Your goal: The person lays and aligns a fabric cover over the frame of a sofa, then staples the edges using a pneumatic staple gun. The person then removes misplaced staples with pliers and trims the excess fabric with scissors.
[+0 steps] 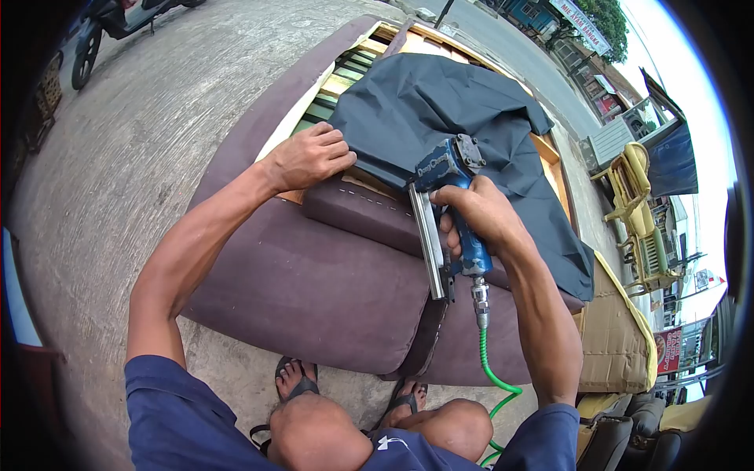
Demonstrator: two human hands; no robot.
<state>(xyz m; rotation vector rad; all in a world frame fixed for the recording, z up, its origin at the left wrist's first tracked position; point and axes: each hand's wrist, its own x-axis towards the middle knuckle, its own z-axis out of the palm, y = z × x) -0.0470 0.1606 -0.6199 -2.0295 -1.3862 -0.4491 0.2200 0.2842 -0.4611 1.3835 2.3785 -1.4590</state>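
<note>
My right hand (481, 210) is wrapped round the grip of a blue pneumatic staple gun (471, 243), whose long silver magazine points down toward me. The gun's head lies over a sheet of black fabric (428, 94) that covers much of the open frame of an upturned sofa (314, 275) in purple-brown upholstery. With closed fingers, my left hand (310, 159) grips the left edge of the black fabric at the sofa frame. A row of staples shows along the upholstered rail between my hands.
A green coiled air hose (495, 377) runs from the gun down past my right knee. Cardboard-sided furniture (616, 330) stands at the right. Yellow chairs (632, 188) are beyond it, and a motorbike (98, 35) is at upper left on the concrete ground (141, 157).
</note>
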